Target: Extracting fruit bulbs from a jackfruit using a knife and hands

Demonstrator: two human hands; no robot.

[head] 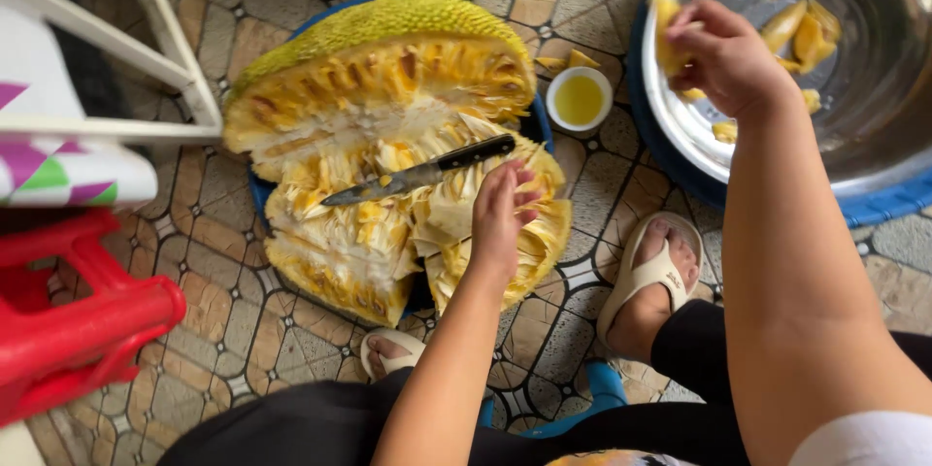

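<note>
left hand (500,218) digs open-fingered into cut jackfruit (388,136); right hand (723,53) grips a yellow pod (666,34) over steel bowl (874,136).

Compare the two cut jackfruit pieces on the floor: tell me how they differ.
The far jackfruit half shows its bumpy green rind on top, while the near jackfruit half lies cut side up, with no rind on show. The near one carries a black-handled knife and the left hand digs into it; the far one is untouched. Both show yellow flesh and pale fibres.
</note>
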